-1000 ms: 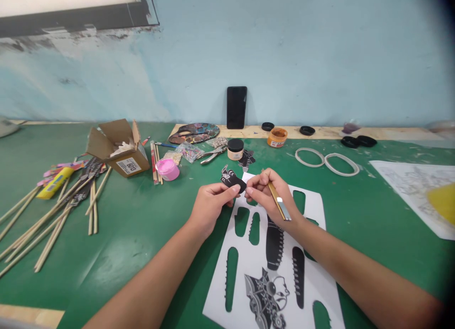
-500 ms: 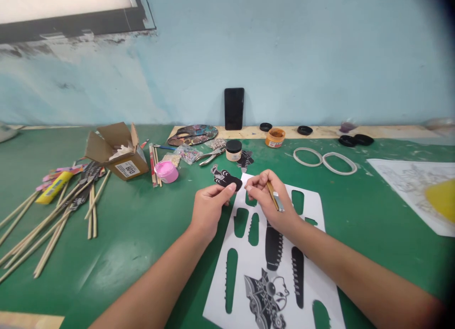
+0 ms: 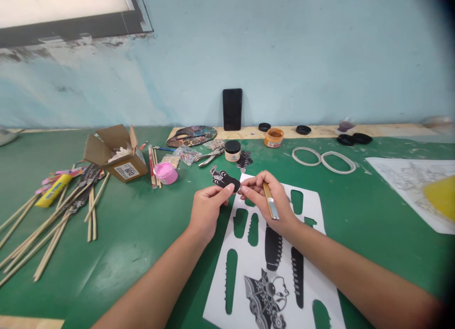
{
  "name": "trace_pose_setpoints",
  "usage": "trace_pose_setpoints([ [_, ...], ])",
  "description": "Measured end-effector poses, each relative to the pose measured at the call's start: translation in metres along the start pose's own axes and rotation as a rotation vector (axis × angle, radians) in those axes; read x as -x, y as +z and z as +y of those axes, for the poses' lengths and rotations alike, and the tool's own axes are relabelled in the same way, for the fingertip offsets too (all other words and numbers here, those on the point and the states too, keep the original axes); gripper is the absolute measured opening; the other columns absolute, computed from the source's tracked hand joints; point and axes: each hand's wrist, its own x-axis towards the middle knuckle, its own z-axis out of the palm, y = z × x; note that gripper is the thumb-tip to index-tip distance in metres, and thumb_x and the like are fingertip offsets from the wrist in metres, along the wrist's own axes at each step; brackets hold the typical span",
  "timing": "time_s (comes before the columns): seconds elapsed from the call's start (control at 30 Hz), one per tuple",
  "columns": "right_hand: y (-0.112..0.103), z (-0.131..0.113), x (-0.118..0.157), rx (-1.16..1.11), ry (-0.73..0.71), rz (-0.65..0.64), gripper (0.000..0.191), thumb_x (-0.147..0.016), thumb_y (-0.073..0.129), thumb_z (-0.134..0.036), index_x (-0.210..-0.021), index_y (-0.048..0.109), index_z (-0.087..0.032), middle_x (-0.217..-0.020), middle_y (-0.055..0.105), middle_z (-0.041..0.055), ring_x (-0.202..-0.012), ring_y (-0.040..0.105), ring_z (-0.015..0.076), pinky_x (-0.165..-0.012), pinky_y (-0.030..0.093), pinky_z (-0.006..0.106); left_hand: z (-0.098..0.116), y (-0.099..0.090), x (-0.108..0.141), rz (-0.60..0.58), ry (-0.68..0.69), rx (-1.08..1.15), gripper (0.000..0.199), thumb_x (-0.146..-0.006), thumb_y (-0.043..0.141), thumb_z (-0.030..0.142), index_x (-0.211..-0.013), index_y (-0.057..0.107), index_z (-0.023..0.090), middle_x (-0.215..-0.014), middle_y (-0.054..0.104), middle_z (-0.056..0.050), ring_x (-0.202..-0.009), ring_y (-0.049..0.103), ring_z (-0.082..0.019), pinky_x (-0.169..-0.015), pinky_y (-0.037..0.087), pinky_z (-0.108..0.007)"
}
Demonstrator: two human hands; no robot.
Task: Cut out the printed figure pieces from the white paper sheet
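My left hand (image 3: 209, 208) pinches a black paper cutout (image 3: 227, 180) with white line patterns between thumb and fingers. Close against the cutout's right end are the fingertips of my right hand (image 3: 266, 196). That hand is closed around a craft knife (image 3: 270, 201) with a yellowish handle, its metal end pointing down toward the wrist. Whether the right fingertips also pinch the cutout's edge I cannot tell. Beneath both hands lies a white paper sheet (image 3: 245, 258) with several cut-out holes and printed black figures. Another patterned black cutout (image 3: 244, 161) rests beyond the hands.
Left are a cardboard box (image 3: 128, 170), wooden sticks (image 3: 53, 229), a yellow tube (image 3: 54, 190) and a pink pot (image 3: 166, 173). Behind the hands stand pliers (image 3: 210, 157), a lidded jar (image 3: 232, 150), an orange jar (image 3: 274, 137) and a phone (image 3: 232, 109). White rings (image 3: 338, 162) lie right.
My right hand has moved slightly left, its fingertips now at the cutout's edge. The knife in it has turned a little. My left hand keeps hold of the cutout.
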Motion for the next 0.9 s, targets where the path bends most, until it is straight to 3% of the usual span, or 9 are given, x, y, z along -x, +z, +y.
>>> trace_pose_setpoints([
  [0.27, -0.0009, 0.0026, -0.0002, -0.005, -0.005, -0.005, 0.042, -0.083, 0.072, -0.031, -0.078, 0.031, -0.024, -0.085, 0.065, -0.0007, -0.066, 0.062, 0.0126, -0.065, 0.051, 0.032, 0.0049, 0.0017, 0.0013, 0.001, -0.030, -0.023, 0.041, -0.072, 0.078, 0.052, -0.058, 0.064, 0.016, -0.053, 0.049, 0.003, -0.050, 0.036, -0.008, -0.051, 0.025, -0.026],
  [0.9, -0.0019, 0.0045, 0.0007, -0.053, -0.007, -0.020, 0.040, -0.084, 0.071, -0.028, -0.080, 0.031, -0.025, -0.084, 0.065, -0.0013, -0.068, 0.062, 0.0135, -0.066, 0.051, 0.032, 0.0063, 0.0022, 0.0016, 0.008, -0.035, -0.043, 0.040, -0.071, 0.079, 0.051, -0.059, 0.065, 0.016, -0.053, 0.048, 0.003, -0.051, 0.034, -0.007, -0.051, 0.024, -0.025],
])
